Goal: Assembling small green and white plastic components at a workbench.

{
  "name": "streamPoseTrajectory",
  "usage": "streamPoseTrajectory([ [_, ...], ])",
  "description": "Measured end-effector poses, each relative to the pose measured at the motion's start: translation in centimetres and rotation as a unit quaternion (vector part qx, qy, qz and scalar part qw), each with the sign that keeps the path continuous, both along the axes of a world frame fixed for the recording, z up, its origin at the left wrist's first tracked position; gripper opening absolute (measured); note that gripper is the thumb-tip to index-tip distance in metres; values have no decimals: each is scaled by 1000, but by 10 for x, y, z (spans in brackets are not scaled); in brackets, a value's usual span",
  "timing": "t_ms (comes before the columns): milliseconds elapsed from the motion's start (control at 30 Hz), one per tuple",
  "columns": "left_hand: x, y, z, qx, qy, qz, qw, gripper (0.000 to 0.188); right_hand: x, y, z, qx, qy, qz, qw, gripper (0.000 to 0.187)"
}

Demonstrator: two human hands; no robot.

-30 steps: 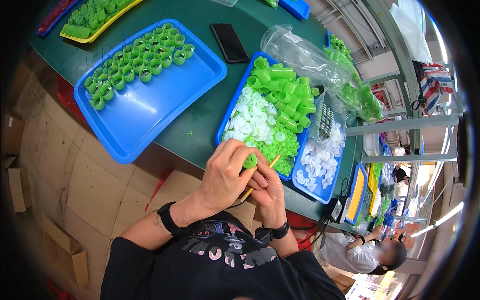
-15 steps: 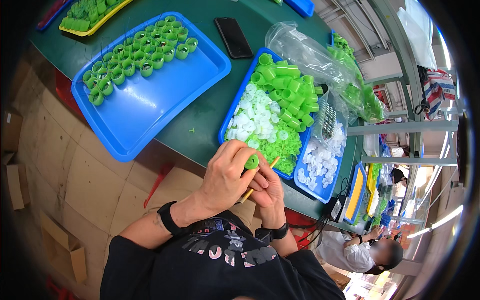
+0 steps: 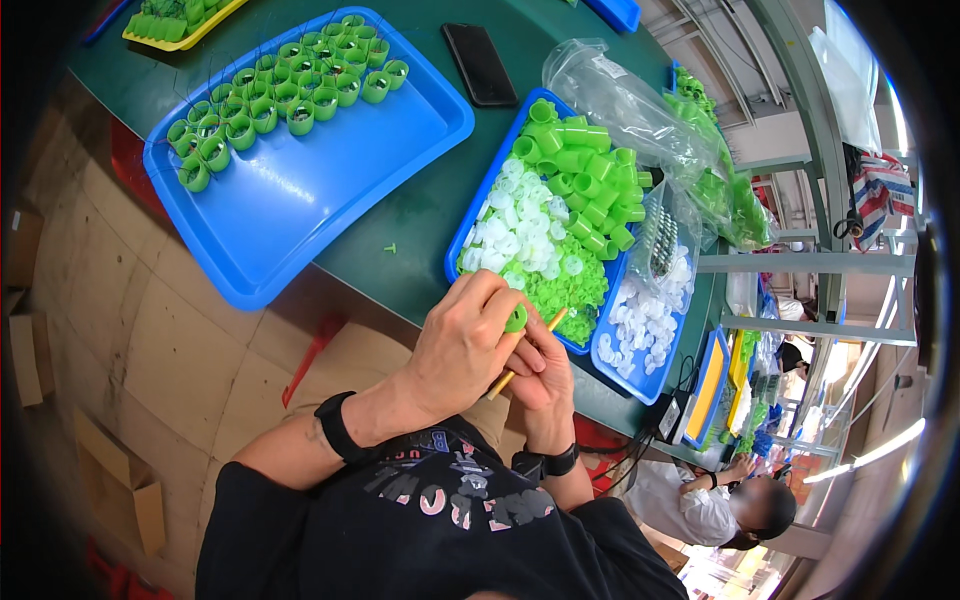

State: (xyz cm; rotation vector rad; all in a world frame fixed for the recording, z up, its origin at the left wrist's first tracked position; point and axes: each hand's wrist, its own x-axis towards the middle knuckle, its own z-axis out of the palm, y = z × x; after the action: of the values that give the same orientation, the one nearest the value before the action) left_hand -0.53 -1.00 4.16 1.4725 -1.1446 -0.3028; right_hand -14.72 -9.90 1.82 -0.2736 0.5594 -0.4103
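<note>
Dark green worktable [image 3: 410,232], running across a tiled workroom; a co-worker in a white top [image 3: 680,500] is sitting well apart, at four o'clock from the hands.

Item, round green piece [image 3: 516,318]: bright, slightly translucent green, of plastic look. Its circular end is showing; its sides are disappearing among the fingers, and finer detail is too small to tell. It is resting at the tabletop's near edge, held above the person's lap.

Item, left hand [image 3: 462,335]: thumb and fingers are closing narrowly about the green piece.

Item, right hand [image 3: 543,380]: fingers are curling around a slim yellow stick [image 3: 502,384], which is slanting from seven toward one o'clock, its middle hidden by them.

Item, blue tray [image 3: 310,195], at ten o'clock: green cups [image 3: 300,118] with dark, thin wires are standing in close rows along its far side.

Item, blue parts tray [image 3: 483,198], at one o'clock: plain green cups [image 3: 590,175] are lying heaped beyond whitish translucent discs [image 3: 515,225] and small green pieces [image 3: 572,290].

Item, smaller blue tray [image 3: 645,390], at three o'clock: whitish pieces [image 3: 635,335] are lying loose inside.

Item, black phone [image 3: 480,64], at twelve o'clock: lying flat.
</note>
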Motion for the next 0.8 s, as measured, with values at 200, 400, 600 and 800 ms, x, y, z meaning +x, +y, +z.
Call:
streamPoseTrajectory([
  [200, 0, 2, 4, -15, 12, -1, 1000, 31, -4, -1, 4, 4, 20, -23, 1000, 27],
  [400, -2, 5, 2, -19, -1, -5, 1000, 32, -5, 3, 5, -4, 44, -42, 998, 26],
  [600, -6, 9, -1, -10, -1, -17, 1000, 32, -6, 5, 13, 9, 69, -55, 996, 26],
  [800, -5, 8, -1, -5, 8, -29, 1000, 29, -6, 6, 12, 56, 72, -60, 994, 27],
])
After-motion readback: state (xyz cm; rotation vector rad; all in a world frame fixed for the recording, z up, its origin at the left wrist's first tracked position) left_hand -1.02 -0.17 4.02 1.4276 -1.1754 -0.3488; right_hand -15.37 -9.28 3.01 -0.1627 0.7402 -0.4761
